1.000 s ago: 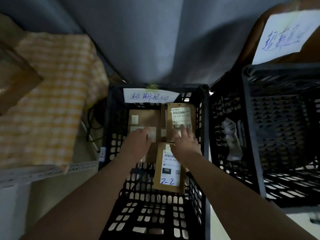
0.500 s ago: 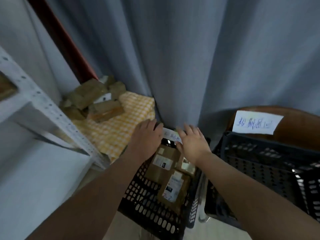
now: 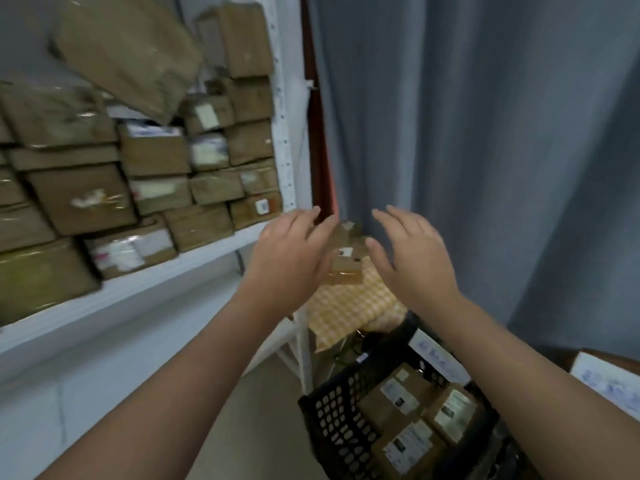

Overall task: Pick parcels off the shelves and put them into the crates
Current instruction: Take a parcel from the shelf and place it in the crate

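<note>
My left hand [image 3: 287, 251] and my right hand [image 3: 412, 258] are both held up in front of me, palms turned a little toward each other, fingers straight and spread. Neither of them has hold of anything. Between them, further back, I see a small heap of boxes [image 3: 346, 261] lying on a yellow checked cloth [image 3: 349, 306]. As far as I can tell, my hands do not touch it.

The shelf parcels [image 3: 156, 154] are at my left. They are brown cartons stacked in several rows on the white shelf board [image 3: 138, 285], packed tightly side against side. Down at my right stands the black crate [image 3: 339, 420], and some labelled cartons [image 3: 398, 400] lie flat in it already.

I judge the cartons to be stiff and not very heavy, because they look small, but this is only a guess. Many are wrapped with shiny tape, so their faces may be slippery. The end carton [image 3: 254, 209] of the lowest row is nearest to my left hand, yet others rest on it, so pulling it could bring the stack down. It seems safer to take one from the top, holding it by two opposite sides and pressing on the cardboard, not on the tape.
</note>
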